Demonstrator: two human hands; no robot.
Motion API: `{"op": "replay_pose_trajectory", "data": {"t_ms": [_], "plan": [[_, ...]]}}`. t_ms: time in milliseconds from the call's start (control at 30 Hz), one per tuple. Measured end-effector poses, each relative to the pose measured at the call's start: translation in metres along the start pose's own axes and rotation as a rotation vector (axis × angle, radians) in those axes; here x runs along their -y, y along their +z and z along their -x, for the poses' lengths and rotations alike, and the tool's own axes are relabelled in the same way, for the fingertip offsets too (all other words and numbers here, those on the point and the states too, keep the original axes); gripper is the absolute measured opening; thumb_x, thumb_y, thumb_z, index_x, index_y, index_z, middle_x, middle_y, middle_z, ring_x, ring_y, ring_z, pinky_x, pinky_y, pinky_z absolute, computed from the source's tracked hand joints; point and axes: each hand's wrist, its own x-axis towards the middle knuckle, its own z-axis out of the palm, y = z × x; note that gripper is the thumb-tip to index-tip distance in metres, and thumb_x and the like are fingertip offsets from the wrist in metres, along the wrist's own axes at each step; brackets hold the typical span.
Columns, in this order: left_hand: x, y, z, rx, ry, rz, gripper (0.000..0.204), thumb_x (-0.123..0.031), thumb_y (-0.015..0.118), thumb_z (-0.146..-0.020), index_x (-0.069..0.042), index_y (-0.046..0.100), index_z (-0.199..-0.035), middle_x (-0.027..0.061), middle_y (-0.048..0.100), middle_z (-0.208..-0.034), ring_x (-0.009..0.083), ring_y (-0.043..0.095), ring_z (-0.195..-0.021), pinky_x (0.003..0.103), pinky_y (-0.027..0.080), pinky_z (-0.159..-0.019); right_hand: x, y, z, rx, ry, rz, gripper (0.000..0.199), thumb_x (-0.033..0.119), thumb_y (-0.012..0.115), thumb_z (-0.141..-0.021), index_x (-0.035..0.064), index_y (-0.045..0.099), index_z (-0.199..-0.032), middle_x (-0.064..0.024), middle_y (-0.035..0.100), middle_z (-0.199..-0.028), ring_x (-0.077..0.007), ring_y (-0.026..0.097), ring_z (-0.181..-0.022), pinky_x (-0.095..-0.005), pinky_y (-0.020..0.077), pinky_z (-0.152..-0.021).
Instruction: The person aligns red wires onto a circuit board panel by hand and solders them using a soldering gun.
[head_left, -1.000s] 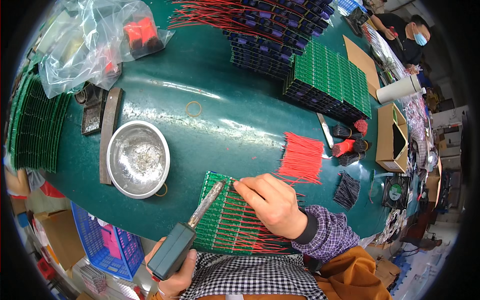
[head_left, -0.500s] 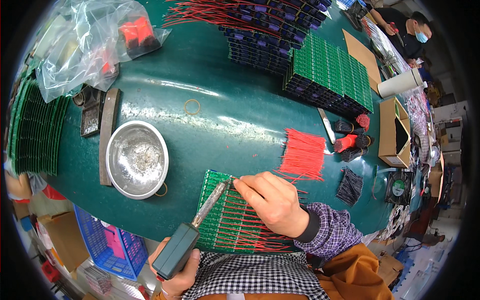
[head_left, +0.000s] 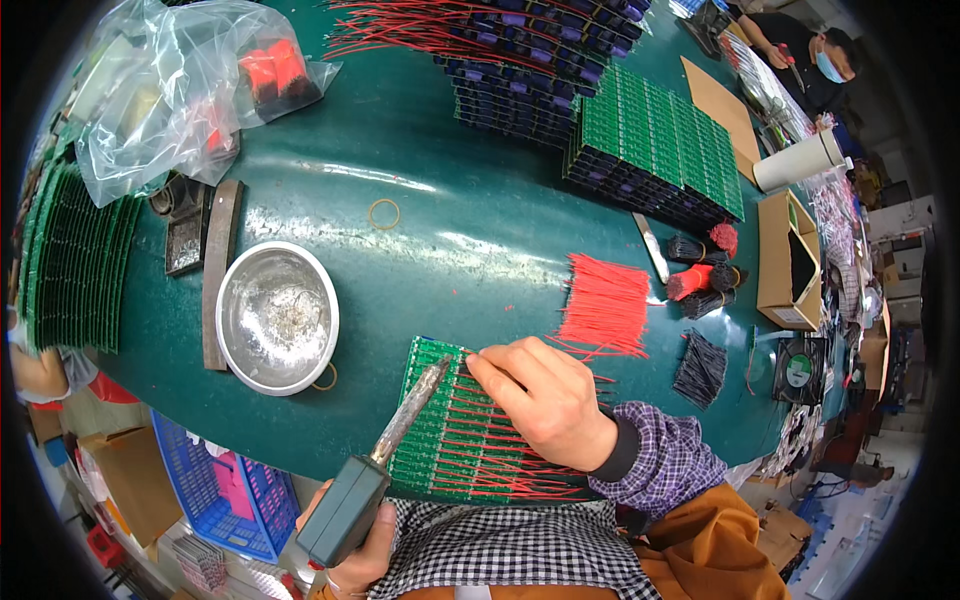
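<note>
A soldering iron (head_left: 343, 512) with a dark green handle is gripped in my left hand (head_left: 368, 562). Its metal tip points up and right, at the upper part of a green circuit board panel (head_left: 425, 430); whether it touches is hard to tell. Red wires (head_left: 475, 437) run in rows across the panel, their ends sticking out to the right. My right hand (head_left: 545, 400) is closed in a pinch at the panel's top edge, close to the iron's tip, on a red wire mostly hidden by the fingers.
Loose red wires (head_left: 605, 305) and black wires (head_left: 700, 370) lie to the right. A metal bowl (head_left: 328, 300) stands left, beside a flat bar (head_left: 220, 280). Stacked boards (head_left: 660, 140) rise at the back. Another person (head_left: 800, 60) works at far right.
The soldering iron has shifted slightly left, its tip drawing a little away from my right fingertips. My right hand stays pinched in nearly the same place.
</note>
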Motion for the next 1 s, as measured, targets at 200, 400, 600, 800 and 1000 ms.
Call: {"op": "replay_pose_trajectory", "data": {"t_ms": [200, 400, 600, 800, 1000], "plan": [[-0.014, -0.005, -0.012, 0.181, 0.189, -0.031, 0.047, 0.001, 0.083, -0.086, 0.008, 0.067, -0.130, 0.0189, 0.073, -0.122, 0.0268, 0.072, -0.107, 0.039, 0.058, -0.096, 0.001, 0.001, 0.001, -0.013, 0.015, -0.010, 0.035, 0.005, 0.074, -0.074, -0.0024, 0.074, -0.108, -0.0095, 0.070, -0.101, -0.0243, 0.068, -0.087, -0.0357, 0.0567, -0.068], [-0.015, -0.006, -0.006, 0.145, 0.156, -0.060, 0.044, 0.000, 0.083, -0.087, 0.007, 0.068, -0.128, 0.0179, 0.074, -0.121, 0.0258, 0.073, -0.102, 0.038, 0.059, -0.092, 0.007, -0.004, 0.002, -0.068, -0.010, -0.016, 0.035, 0.005, 0.073, -0.074, -0.0027, 0.075, -0.108, -0.0097, 0.069, -0.099, -0.0248, 0.068, -0.085, -0.0359, 0.0554, -0.068], [-0.027, 0.009, -0.018, 0.088, 0.184, -0.085, 0.030, -0.004, 0.081, -0.073, 0.004, 0.076, -0.102, 0.0168, 0.072, -0.089, 0.0289, 0.070, -0.072, 0.037, 0.055, -0.065, 0.005, 0.005, 0.007, -0.053, -0.008, -0.049, 0.034, 0.004, 0.073, -0.075, -0.0030, 0.075, -0.108, -0.0096, 0.070, -0.098, -0.0244, 0.068, -0.083, -0.0349, 0.0546, -0.067], [-0.027, 0.010, -0.018, 0.093, 0.202, -0.125, 0.029, -0.003, 0.081, -0.072, 0.004, 0.076, -0.100, 0.0172, 0.071, -0.088, 0.0305, 0.071, -0.072, 0.038, 0.056, -0.064, 0.004, 0.006, 0.007, -0.044, -0.009, -0.045, 0.033, 0.004, 0.073, -0.075, -0.0031, 0.075, -0.107, -0.0096, 0.070, -0.099, -0.0239, 0.068, -0.084, -0.0348, 0.0543, -0.067], [-0.026, 0.012, -0.020, 0.092, 0.211, -0.117, 0.028, -0.002, 0.081, -0.072, 0.004, 0.076, -0.099, 0.0177, 0.071, -0.090, 0.0323, 0.071, -0.072, 0.039, 0.056, -0.065, 0.005, 0.006, 0.006, -0.041, -0.011, -0.041, 0.033, 0.004, 0.073, -0.075, -0.0026, 0.075, -0.107, -0.0096, 0.070, -0.100, -0.0238, 0.068, -0.084, -0.0348, 0.0541, -0.067]]}}
